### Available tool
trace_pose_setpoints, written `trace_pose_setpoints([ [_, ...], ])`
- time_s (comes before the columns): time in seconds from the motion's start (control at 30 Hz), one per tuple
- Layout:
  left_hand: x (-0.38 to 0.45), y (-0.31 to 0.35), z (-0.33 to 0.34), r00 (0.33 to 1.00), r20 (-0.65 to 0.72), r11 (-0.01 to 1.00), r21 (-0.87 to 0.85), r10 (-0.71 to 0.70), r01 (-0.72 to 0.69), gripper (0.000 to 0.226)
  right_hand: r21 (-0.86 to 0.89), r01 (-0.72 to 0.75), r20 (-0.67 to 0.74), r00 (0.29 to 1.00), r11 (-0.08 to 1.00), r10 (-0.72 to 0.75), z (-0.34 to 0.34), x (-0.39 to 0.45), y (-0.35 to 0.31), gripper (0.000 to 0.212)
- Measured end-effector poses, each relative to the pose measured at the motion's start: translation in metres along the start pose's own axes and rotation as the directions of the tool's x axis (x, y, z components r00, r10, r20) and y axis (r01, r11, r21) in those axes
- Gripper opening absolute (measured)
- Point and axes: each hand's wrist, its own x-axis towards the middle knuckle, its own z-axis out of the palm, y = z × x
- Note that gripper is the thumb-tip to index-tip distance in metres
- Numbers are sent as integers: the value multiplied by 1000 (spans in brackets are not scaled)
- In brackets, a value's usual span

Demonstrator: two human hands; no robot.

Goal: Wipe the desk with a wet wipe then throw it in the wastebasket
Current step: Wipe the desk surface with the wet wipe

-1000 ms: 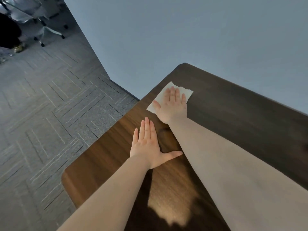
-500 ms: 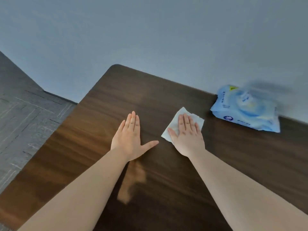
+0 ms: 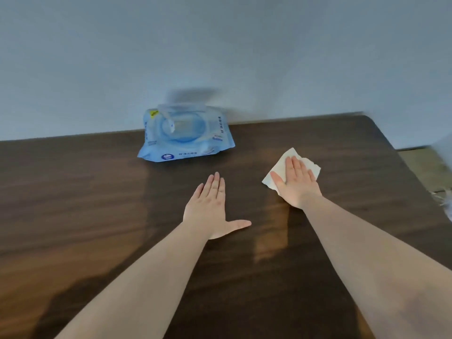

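While the right hand (image 3: 297, 184) is pressed flat, fingers together and stretched out, it's pinning the white wet wipe (image 3: 281, 168) to the desk (image 3: 97, 204) right of centre in the frame, so it's a flat-palm press, not a pinch. The wipe pokes out past the fingertips and the thumb side, its long edge slanting toward the upper right. The left hand (image 3: 211, 206) lies open and empty at frame centre, just bracing, so the right one is the working hand. Plenty of unwiped desk sits further right toward the rounded corner, I'd guess that's next. The blue wipes pack (image 3: 186, 138) sits up centre by the wall (image 3: 220, 45), flap looks lifted but it's blurry. No wastebasket in view.
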Motion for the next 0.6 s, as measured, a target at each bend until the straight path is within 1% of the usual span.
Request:
trace_pose_setpoints([
  [0.07,21,28,-2,998,-24,998,32,55,-54,120,33,-63,-15,998,997,63,-3,11,32,74],
  [0.17,50,70,-4,991,-16,990,58,131,-130,120,68,-148,-15,989,987,150,-6,22,84,74],
  [0.23,67,98,-4,993,-16,993,34,114,-113,121,86,-210,-27,977,974,213,-8,28,120,74],
  [0.3,81,119,-2,996,-51,998,10,69,-68,125,106,-263,-26,963,959,267,-11,35,152,74],
  [0.4,94,129,3,993,-101,997,61,62,-56,129,138,-339,-30,938,931,346,-16,43,189,75],
  [0.5,98,129,2,996,-75,995,90,54,-47,131,165,-392,-17,917,905,400,-20,51,207,75],
  [0.6,97,128,0,997,-67,996,89,37,-31,131,165,-392,-17,916,905,400,-21,55,206,76],
])
